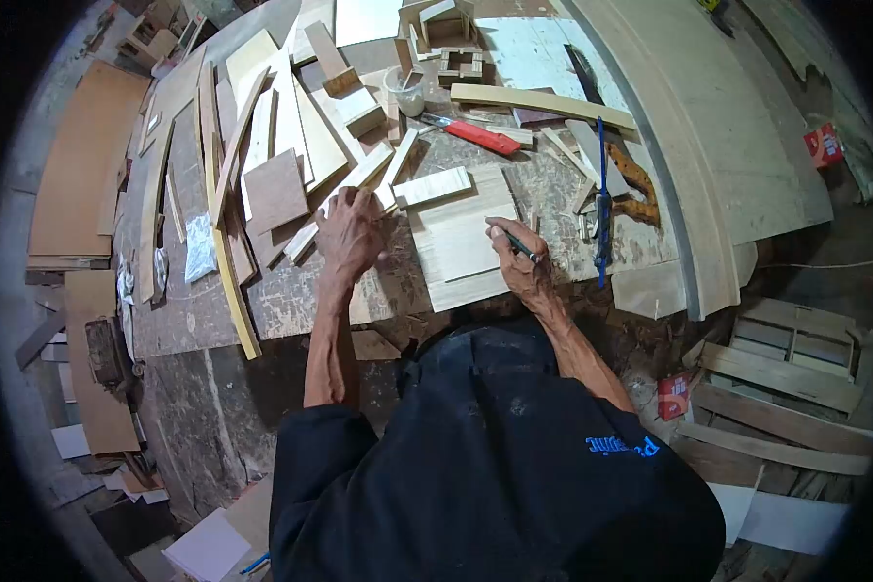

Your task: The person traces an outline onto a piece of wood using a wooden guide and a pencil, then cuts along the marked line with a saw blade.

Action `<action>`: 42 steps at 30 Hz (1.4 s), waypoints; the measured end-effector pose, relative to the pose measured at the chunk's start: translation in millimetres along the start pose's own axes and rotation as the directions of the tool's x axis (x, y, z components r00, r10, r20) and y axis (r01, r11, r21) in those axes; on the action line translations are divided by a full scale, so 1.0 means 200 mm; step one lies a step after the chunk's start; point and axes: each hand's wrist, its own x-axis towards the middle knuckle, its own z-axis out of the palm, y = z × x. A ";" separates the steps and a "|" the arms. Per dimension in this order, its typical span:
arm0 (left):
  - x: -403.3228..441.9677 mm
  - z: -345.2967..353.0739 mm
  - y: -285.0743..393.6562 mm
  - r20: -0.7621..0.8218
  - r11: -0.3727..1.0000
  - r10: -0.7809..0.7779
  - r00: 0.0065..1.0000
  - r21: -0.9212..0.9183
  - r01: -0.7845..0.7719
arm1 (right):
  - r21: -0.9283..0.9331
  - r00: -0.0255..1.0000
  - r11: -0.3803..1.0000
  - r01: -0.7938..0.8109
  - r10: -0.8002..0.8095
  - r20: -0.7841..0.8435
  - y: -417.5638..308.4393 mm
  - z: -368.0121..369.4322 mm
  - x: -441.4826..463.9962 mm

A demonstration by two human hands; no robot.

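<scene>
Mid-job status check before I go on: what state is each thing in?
Left hand, curled, grip unclear
Right hand, closed on the pen
Pen, held at a slant
Pale board, lying flat
Wood block, resting on the board
Red utility knife, lying down, blade unclear
Plastic cup, upright, uncovered
Plastic bag, closure unclear

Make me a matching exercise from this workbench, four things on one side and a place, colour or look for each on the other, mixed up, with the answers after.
Things:
1. Pen
2. Utility knife
3. Cup
4. Short wooden block

Places, colours and looks:
A. Red
B. At the far edge of the flat pale board
C. See-through, standing among the wood pieces
D. Held in the right hand

Right pairs: 1-D, 2-A, 3-C, 4-B
</scene>
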 end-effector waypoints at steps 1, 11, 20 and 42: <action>0.01 -0.01 0.03 -0.018 0.999 0.007 1.000 0.044 -0.007 | 0.004 1.000 1.000 -0.009 0.009 0.001 -0.01 0.00 0.00; 0.00 0.01 0.06 0.155 0.997 -0.045 0.987 0.073 0.034 | -0.005 1.000 1.000 -0.023 0.023 0.013 -0.01 -0.01 0.00; -0.08 0.05 0.03 -0.022 0.995 0.013 1.000 -0.096 -0.015 | -0.003 1.000 1.000 -0.006 0.006 0.000 0.00 0.00 0.01; -0.16 0.06 0.03 -0.110 0.991 0.117 0.987 -0.054 -0.123 | 0.130 0.988 0.991 -0.034 0.053 -0.147 -0.01 -0.09 0.01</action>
